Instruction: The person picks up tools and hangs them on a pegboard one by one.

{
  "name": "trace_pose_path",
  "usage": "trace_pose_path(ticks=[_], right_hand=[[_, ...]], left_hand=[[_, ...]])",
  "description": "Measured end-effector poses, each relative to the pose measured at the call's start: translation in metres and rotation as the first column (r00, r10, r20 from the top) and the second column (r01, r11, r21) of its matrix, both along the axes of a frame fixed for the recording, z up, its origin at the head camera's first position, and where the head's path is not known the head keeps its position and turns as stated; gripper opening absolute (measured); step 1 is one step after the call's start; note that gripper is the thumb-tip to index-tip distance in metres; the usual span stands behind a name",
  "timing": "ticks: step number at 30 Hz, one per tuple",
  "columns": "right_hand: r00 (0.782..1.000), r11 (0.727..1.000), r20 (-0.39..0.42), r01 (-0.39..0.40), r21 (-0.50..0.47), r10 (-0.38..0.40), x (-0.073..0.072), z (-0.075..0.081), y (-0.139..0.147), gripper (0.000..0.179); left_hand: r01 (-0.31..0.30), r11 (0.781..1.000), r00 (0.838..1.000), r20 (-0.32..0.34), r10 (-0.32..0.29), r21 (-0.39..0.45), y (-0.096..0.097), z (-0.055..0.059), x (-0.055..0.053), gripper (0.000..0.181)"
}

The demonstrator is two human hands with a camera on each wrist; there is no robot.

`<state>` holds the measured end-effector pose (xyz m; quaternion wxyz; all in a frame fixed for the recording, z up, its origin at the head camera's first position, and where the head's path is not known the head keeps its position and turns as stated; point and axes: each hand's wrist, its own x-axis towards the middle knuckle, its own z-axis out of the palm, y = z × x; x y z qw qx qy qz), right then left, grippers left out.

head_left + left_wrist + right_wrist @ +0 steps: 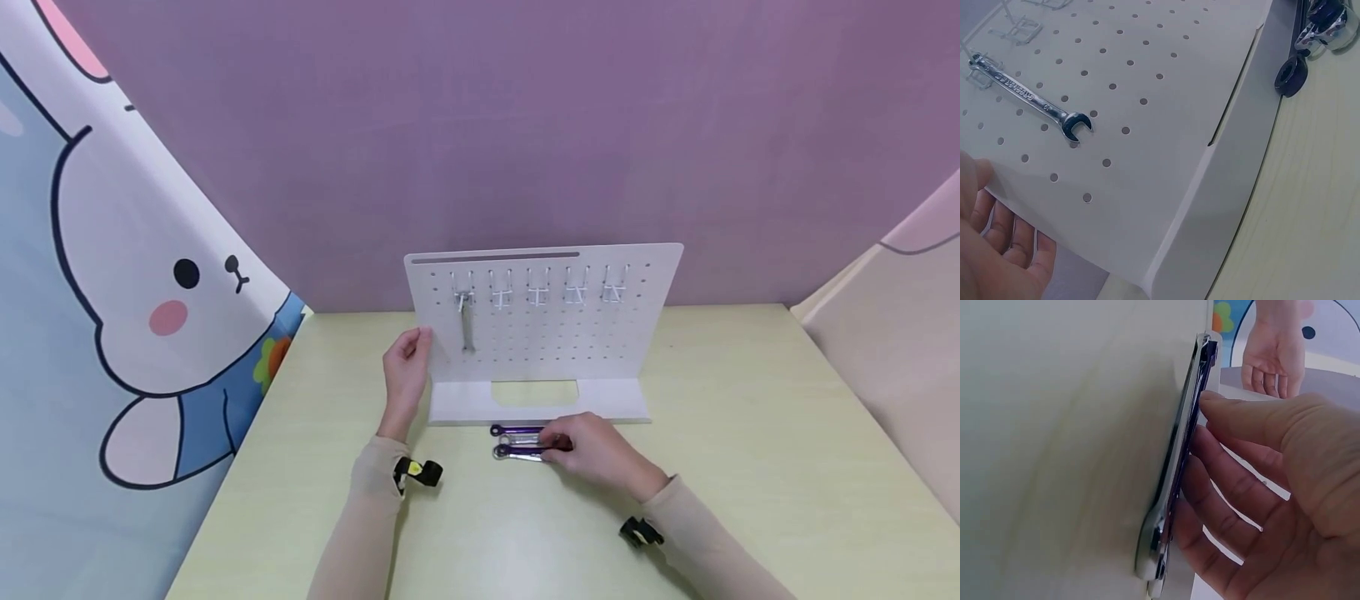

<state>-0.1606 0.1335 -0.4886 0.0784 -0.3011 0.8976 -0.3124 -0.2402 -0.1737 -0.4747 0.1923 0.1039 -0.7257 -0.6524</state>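
Observation:
A white pegboard (480,367) stands on its base, with an open-end wrench (1029,94) hanging from its leftmost hook. My left hand (407,371) grips the board's left edge, thumb in front and fingers behind. In front of the base, several wrenches (517,451) lie side by side on the table, some dark purple and some silver. My right hand (596,450) is over their right ends, thumb and fingertips pinching a purple wrench (1192,412) in the right wrist view. Which of the row it is remains partly hidden by the fingers.
Several white wire hooks (537,292) line the board's upper part. A pale wooden table (750,433) extends around it. Behind hangs a purple cloth (525,125), and a cartoon-printed cloth (135,250) borders the left side.

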Motion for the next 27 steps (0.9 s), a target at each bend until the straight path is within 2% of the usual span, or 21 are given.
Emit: trace_pose_path(ticks=[10, 19, 27], right_hand=[[1.000, 1.000, -0.012, -0.009, 0.017, 0.009, 0.0030, 0.0024, -0.0009, 0.010], [0.997, 0.999, 0.073, -0.038, -0.027, 0.040, 0.0032, 0.0005, -0.0001, 0.009], [0.991, 0.998, 0.127, -0.033, -0.059, 0.040, 0.0017, -0.0002, 0.0010, 0.006]], left_hand=[[-0.001, 1.000, 1.000, -0.009, 0.001, 0.027, 0.0005, 0.0023, 0.0015, 0.029], [0.007, 1.000, 1.000, -0.010, -0.007, 0.015, -0.0003, 0.0033, 0.0029, 0.029], [0.004, 1.000, 1.000, -0.006, -0.003, 0.027, -0.0006, 0.0009, 0.0010, 0.029]])
